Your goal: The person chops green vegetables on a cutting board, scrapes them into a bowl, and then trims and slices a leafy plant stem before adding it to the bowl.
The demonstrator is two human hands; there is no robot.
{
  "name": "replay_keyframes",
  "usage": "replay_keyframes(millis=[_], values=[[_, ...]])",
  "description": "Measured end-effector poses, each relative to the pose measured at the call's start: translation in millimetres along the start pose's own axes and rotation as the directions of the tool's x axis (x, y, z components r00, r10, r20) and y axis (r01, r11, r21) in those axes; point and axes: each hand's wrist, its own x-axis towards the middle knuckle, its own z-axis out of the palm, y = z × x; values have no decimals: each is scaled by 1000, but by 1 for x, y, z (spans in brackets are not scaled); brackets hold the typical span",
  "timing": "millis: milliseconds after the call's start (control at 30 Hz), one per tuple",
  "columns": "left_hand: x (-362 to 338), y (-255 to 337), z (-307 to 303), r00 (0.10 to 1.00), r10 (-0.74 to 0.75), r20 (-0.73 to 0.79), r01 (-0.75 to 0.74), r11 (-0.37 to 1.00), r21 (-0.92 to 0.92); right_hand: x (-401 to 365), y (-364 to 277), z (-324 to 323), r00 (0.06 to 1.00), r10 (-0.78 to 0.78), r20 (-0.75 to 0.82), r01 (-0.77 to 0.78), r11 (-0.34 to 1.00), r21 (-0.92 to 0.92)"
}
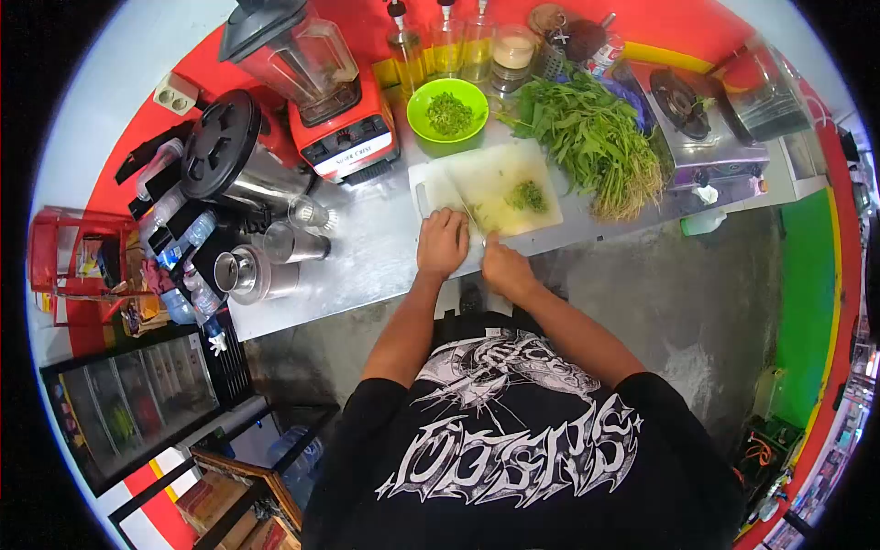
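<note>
A pale cutting board (pixel 532 159) lies on the metal counter, with a small heap of chopped greens (pixel 527 196) on its right part and scattered bits nearby. My left hand (pixel 444 242) rests at the board's near left edge, fingers lying on it. Just right of it, my right hand (pixel 506 269) is closed around the handle of a knife, whose thin blade (pixel 465 203) slants away across the board. Behind the board stands a lime-green bowl (pixel 418 122) holding more chopped greens (pixel 449 115). A large bunch of leafy greens (pixel 587 124) with roots lies to the right.
A red blender (pixel 344 137) and a tall steel container (pixel 243 156) stand left, near metal cups (pixel 295 242). Oil bottles (pixel 446 46) and a jar (pixel 513 57) line the back wall. A gas stove (pixel 706 151) is at the right. The metal counter (pixel 321 298) ends before my body.
</note>
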Motion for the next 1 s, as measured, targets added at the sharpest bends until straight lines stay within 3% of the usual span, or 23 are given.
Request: replay_keyframes(millis=[100, 167, 200, 367, 467, 500, 567, 867, 1000], values=[[0, 3, -2, 1000, 12, -3, -12, 1000, 8, 13, 4, 6, 998, 0, -60, 1, 1000, 29], [0, 1, 0, 999, 17, -29, -16, 1000, 17, 13, 3, -9, 976, -198, -92, 194, 979, -57], [0, 0, 0, 1000, 8, 4, -8, 999, 51, 18, -2, -12, 997, -76, -33, 76, 997, -16], [1, -3, 3, 1000, -20, -20, 20, 999, 27, 3, -1, 2, 996, -77, -38, 76, 997, -21], [-1, -1, 1, 1000, -27, 12, 27, 999, 25, 10, -1, 12, 999, 21, -38, -22, 1000, -20], [0, -2, 1, 999, -39, 38, 37, 999, 39, 15, 2, 10, 999, 23, -40, -23, 1000, -17], [0, -2, 3, 1000, -17, 16, 16, 998, 56, 22, 10, 8, 983, -164, -87, 162, 986, -28], [0, -4, 3, 1000, -19, -8, 19, 999, 33, 5, -12, 3, 999, 39, -32, -40, 999, -23], [1, -3, 3, 1000, -20, -3, 20, 999, 35, 12, -5, -3, 993, -96, -74, 94, 995, -30]])
